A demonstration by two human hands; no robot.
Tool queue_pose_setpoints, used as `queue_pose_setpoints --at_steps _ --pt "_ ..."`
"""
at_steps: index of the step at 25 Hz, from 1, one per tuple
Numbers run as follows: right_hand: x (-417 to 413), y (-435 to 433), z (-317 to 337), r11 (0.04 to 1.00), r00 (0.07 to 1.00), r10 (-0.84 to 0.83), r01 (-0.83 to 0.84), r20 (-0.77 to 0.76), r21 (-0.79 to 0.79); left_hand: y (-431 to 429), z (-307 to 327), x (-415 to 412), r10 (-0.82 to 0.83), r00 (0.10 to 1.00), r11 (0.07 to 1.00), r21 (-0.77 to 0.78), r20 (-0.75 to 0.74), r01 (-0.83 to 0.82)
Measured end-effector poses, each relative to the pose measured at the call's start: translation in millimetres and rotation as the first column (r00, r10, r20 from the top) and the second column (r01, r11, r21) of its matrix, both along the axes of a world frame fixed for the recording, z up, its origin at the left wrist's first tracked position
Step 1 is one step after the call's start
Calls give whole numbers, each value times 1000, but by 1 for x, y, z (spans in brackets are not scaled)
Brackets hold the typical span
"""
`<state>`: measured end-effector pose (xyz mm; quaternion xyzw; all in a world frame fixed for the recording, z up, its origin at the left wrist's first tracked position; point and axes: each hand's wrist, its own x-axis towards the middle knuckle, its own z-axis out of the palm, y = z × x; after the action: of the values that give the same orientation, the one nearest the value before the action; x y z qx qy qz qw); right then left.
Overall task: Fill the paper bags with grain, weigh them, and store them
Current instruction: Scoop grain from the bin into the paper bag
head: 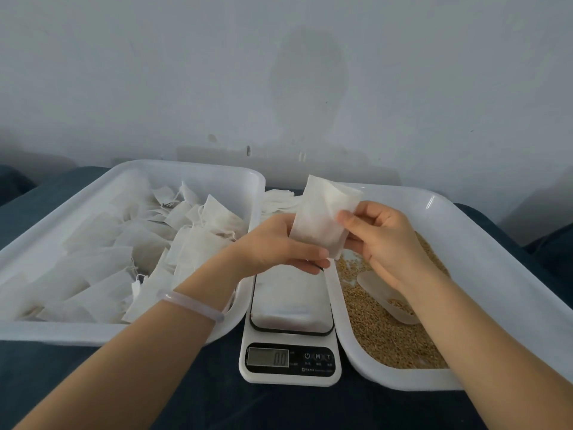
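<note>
Both hands held one white paper bag point(322, 218) above a digital scale point(290, 333) reading 0.0. The left hand point(279, 246) pinched its lower edge; the right hand point(381, 240) pinched its side. Grain point(378, 333) filled the right tray point(496, 274); filled bags point(148, 243) lay in the left tray point(62, 332).

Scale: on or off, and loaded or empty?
On and empty: the scale display reads 0.0 and nothing lies on its platform; the left hand and right hand hold the paper bag in the air.
</note>
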<state>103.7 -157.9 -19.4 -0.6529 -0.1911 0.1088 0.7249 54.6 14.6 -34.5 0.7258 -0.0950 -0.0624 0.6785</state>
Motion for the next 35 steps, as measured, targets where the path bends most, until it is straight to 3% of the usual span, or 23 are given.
queue_pose_setpoints --at_steps 8,11,12,13,15,16,17,19,24,26,29,32,35 --pt "-10 1 6 964 965 122 -60 230 -259 0 -1 -5 45 998 995 85 53 -50" --pt "4 -28 16 878 926 108 82 362 -472 5 -3 -6 141 987 988 57 78 -146" --pt "15 -48 18 774 913 113 166 392 -611 6 -3 -6 170 982 984 36 87 -174" --pt "25 -72 16 604 915 154 211 372 -768 7 -3 -5 186 978 982 -5 95 -186" --pt "38 -121 2 185 966 220 99 139 -978 7 -5 -1 198 976 971 -153 88 -183" --pt "39 -140 -11 47 977 212 -1 9 -999 6 -7 1 189 979 959 -229 76 -167" --pt "37 -153 -23 -9 977 202 -70 -71 -997 6 -9 3 171 983 948 -283 71 -145" --pt "32 -164 -40 29 976 209 -76 -68 -997 3 -11 5 147 987 949 -290 61 -123" --pt "36 -171 -34 162 956 274 61 104 -985 -5 -1 -7 179 982 981 -90 55 -174" --pt "36 -180 -17 246 949 260 116 181 -962 -18 6 -9 208 969 973 70 131 -218" --pt "31 -200 21 372 905 232 256 357 -892 -52 10 -4 248 909 838 396 336 -375" --pt "22 -217 60 501 826 177 393 536 -771 -79 7 6 294 846 792 382 445 -476" --pt "18 -225 88 550 758 194 442 623 -709 -94 -2 16 315 824 773 376 471 -511"
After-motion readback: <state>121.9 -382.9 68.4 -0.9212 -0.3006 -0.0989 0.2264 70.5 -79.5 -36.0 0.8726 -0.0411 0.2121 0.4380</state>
